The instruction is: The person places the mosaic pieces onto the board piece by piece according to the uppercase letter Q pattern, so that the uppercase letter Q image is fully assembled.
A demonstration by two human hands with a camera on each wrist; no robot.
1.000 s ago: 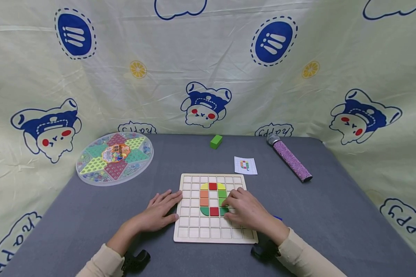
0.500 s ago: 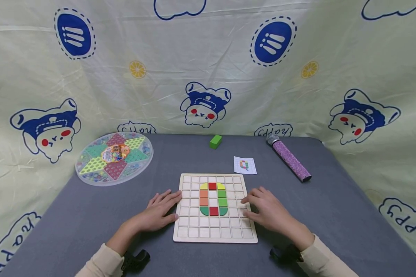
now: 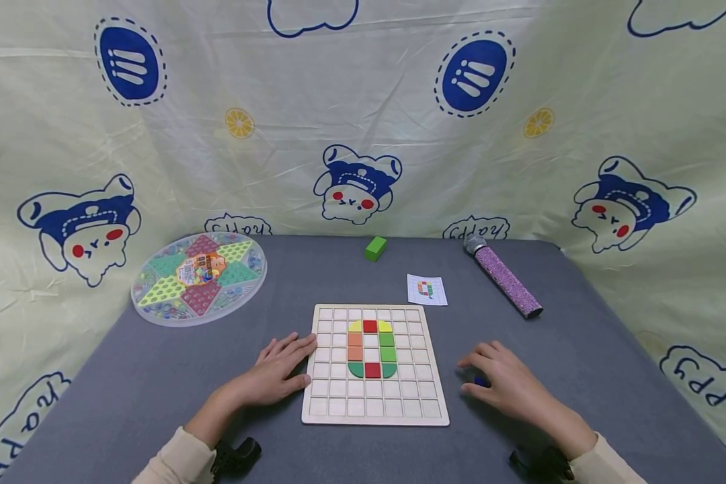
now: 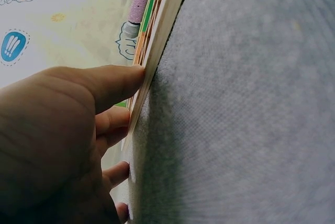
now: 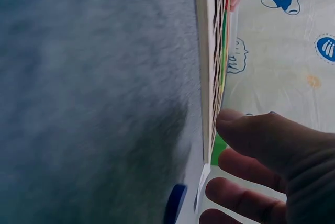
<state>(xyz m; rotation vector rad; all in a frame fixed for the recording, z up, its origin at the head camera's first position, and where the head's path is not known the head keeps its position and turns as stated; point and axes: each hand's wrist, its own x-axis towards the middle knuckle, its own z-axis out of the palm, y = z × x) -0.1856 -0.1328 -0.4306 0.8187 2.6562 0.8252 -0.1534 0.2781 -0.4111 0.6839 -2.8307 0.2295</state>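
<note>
A wooden grid board (image 3: 329,407) lies on the table, with red, yellow, orange and green pieces forming a ring in its squares. My left hand (image 3: 272,376) rests at its left edge, fingers spread and fairly straight; in the left wrist view the thumb and a finger touch the board's side. Off the right side, my right hand (image 3: 508,383) is over the table, fingers slightly bent and thumb apart. Below it is a small blue piece (image 3: 481,381), partly covered by the hand. The right wrist view has this blue piece (image 5: 175,203) apart from the fingers.
Behind the board lies a small card (image 3: 427,290) printed with a coloured pattern. A green block (image 3: 376,249) sits at the table's back edge. A sparkly purple microphone (image 3: 508,279) lies back right, and a round star-patterned game box (image 3: 199,279) back left.
My right hand has moved from the pieces on the board rightwards past its edge to the blue piece, uncovering the green pieces. The left hand has stayed in place.
</note>
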